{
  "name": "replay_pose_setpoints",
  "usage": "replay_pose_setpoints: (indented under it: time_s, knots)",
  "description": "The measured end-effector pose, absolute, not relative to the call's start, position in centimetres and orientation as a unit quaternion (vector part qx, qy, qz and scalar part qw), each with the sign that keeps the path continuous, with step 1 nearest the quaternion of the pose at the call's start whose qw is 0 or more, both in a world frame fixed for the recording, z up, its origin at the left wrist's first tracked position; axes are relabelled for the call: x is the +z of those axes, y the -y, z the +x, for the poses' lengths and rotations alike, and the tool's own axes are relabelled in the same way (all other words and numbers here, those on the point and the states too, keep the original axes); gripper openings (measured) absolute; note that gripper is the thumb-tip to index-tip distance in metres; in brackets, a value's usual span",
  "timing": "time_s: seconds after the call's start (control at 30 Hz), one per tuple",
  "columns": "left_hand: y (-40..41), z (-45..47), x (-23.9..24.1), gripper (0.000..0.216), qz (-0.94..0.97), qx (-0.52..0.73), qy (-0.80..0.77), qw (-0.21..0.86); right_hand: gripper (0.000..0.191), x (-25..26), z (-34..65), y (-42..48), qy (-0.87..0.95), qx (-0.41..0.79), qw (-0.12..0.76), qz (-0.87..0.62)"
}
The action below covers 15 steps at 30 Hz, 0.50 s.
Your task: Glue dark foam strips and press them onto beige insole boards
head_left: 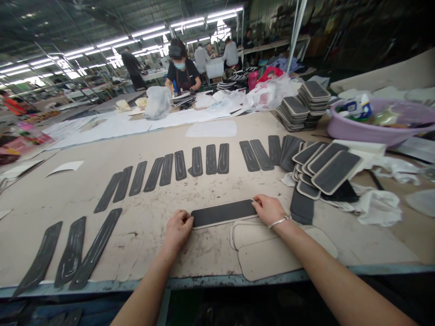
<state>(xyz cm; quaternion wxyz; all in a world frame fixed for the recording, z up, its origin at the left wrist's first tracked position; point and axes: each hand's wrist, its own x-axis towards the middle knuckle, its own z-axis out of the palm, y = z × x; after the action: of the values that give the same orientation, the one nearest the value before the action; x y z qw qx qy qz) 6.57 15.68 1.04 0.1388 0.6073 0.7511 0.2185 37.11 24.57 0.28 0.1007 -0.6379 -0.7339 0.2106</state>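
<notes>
A long dark grey padded strip [224, 213] with a pale edge lies flat on the worktable in front of me. My left hand [178, 227] pinches its left end with curled fingers. My right hand [268, 209], a thin bracelet on the wrist, presses and grips its right end. Under my right forearm lie two or three pale beige backing pieces [268, 258] of similar rounded shape, overlapping near the table's front edge.
Rows of dark strips [163, 170] cover the cardboard tabletop [142, 217], more at front left [71, 251]. A fanned pile of finished pads [326, 167] and stacks [306, 106] sit right, beside a purple basin [377, 129] and white cloth [377, 203]. A masked person [181, 70] works at the far side.
</notes>
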Motion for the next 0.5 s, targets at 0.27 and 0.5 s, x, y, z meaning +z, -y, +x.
replay_pose_setpoints:
  time_s: [0.27,0.5]
  knots:
    - [-15.54,7.11,0.69,0.018,0.618,0.198,-0.754,0.095,0.020,0.07,37.14,-24.62,0.733,0.211,0.104,-0.638]
    - [-15.77,6.62,0.53,0.025,0.600,0.190,-0.769,0.115,0.020,0.37,37.01,-24.51,0.726,0.209,0.105,-0.646]
